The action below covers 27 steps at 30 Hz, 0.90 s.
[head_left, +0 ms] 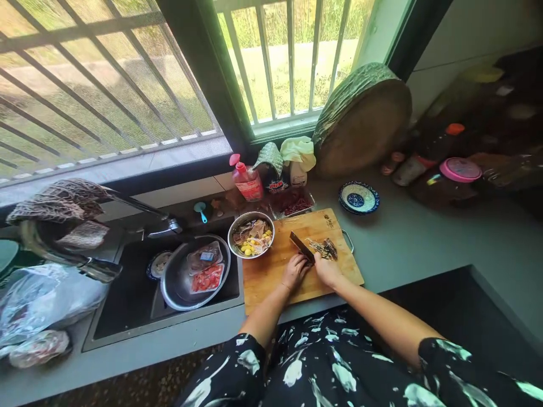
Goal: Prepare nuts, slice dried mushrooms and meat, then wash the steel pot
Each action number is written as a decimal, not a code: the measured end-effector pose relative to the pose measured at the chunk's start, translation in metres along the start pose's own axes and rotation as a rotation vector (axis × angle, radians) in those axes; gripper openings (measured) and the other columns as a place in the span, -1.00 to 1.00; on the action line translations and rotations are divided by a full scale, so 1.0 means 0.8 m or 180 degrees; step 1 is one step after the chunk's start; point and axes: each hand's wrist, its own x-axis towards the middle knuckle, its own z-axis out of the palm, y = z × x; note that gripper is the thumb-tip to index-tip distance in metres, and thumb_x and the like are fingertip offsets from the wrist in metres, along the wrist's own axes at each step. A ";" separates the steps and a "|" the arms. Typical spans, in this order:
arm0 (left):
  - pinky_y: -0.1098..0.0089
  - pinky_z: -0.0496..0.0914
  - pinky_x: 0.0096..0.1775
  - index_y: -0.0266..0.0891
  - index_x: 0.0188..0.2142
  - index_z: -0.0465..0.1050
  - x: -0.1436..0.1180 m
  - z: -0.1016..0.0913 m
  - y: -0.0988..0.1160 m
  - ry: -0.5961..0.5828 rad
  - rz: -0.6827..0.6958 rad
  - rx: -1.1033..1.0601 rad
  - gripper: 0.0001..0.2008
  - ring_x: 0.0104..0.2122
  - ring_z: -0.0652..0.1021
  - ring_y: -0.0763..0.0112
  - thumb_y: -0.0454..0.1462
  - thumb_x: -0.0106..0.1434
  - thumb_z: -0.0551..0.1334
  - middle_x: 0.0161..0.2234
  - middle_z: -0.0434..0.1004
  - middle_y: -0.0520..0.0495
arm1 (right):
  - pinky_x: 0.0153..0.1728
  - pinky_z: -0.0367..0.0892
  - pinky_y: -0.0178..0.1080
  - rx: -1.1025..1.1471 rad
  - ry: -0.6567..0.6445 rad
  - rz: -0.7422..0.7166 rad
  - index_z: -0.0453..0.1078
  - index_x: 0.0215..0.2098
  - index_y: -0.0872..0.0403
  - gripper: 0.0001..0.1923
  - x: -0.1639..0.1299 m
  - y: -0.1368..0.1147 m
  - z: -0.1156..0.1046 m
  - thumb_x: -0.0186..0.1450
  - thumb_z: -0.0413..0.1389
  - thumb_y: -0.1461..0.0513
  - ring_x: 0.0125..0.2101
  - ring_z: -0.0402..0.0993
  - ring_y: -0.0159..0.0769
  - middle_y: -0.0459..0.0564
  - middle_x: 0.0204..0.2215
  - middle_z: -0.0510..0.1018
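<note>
A wooden cutting board [271, 277] lies on the grey counter beside the sink. My right hand [327, 271] is closed around the handle end of a cleaver [301, 246], whose blade points up and left over the board. Dark chopped pieces [324, 249] lie just right of the blade. My left hand [295, 271] rests curled on the board against the blade's left side; whatever is under its fingers is hidden. A metal bowl [251, 234] of mixed cut ingredients sits on the board's far left corner.
The sink [127, 299] on the left holds a large metal basin [176, 282] with packaged food. Behind the board stand a red-capped bottle [247, 181], a tray of red chillies [294, 203] and a blue patterned dish [358, 198]. A round chopping block [365, 121] leans at the window. Jars crowd the right.
</note>
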 end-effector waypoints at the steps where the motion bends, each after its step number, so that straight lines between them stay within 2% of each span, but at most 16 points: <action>1: 0.19 0.31 -0.04 -0.27 -0.19 0.38 0.000 -0.001 0.001 0.0018 -0.0001 -0.0001 -0.77 -0.08 0.36 0.30 -0.23 0.20 0.10 -0.17 0.41 -0.16 | -0.37 0.31 -0.25 0.0027 0.0014 0.0077 0.12 -0.09 0.18 -0.73 0.000 0.005 0.001 0.29 -0.27 0.31 -0.33 0.48 -0.21 0.20 -0.37 0.50; 6: 0.16 0.33 -0.06 -0.28 -0.20 0.39 -0.002 -0.007 -0.002 0.0046 0.0018 0.0087 -0.75 -0.09 0.37 0.25 -0.19 0.18 0.12 -0.17 0.39 -0.18 | -0.39 0.29 -0.26 0.0022 0.0225 0.0301 0.06 -0.08 0.21 -0.74 0.000 0.022 0.000 0.29 -0.22 0.25 -0.34 0.48 -0.18 0.20 -0.40 0.49; 10: 0.16 0.34 -0.08 -0.28 -0.18 0.38 -0.008 -0.008 -0.015 0.0028 0.0064 0.0062 -0.72 -0.07 0.36 0.22 -0.17 0.17 0.12 -0.17 0.40 -0.19 | -0.40 0.28 -0.28 0.0027 0.0302 0.0102 0.09 -0.13 0.17 -0.77 -0.006 0.008 0.000 0.29 -0.20 0.23 -0.36 0.48 -0.18 0.16 -0.42 0.49; 16: 0.20 0.35 -0.07 -0.29 -0.21 0.40 -0.013 -0.003 -0.033 -0.0056 0.0209 -0.0019 -0.71 -0.07 0.37 0.25 -0.14 0.18 0.11 -0.19 0.42 -0.17 | -0.42 0.29 -0.29 -0.0091 0.0153 0.0222 0.08 -0.10 0.20 -0.75 -0.014 -0.023 0.010 0.29 -0.22 0.26 -0.37 0.48 -0.20 0.16 -0.45 0.49; 23: 0.19 0.35 -0.06 -0.29 -0.17 0.38 -0.012 -0.009 -0.031 -0.0168 0.0103 -0.0149 -0.71 -0.04 0.35 0.23 -0.16 0.22 0.06 -0.16 0.41 -0.17 | -0.39 0.31 -0.25 -0.0073 -0.0142 0.0289 0.13 -0.14 0.20 -0.77 -0.043 -0.023 0.021 0.28 -0.21 0.27 -0.37 0.49 -0.20 0.21 -0.45 0.50; 27: 0.17 0.34 -0.06 -0.29 -0.13 0.35 -0.012 -0.007 -0.033 -0.0202 -0.0014 -0.0124 -0.71 -0.04 0.35 0.23 -0.19 0.22 0.05 -0.14 0.40 -0.17 | -0.37 0.31 -0.27 -0.0103 -0.0289 0.0240 0.10 -0.11 0.21 -0.75 -0.023 -0.030 0.011 0.28 -0.21 0.27 -0.35 0.49 -0.21 0.21 -0.43 0.50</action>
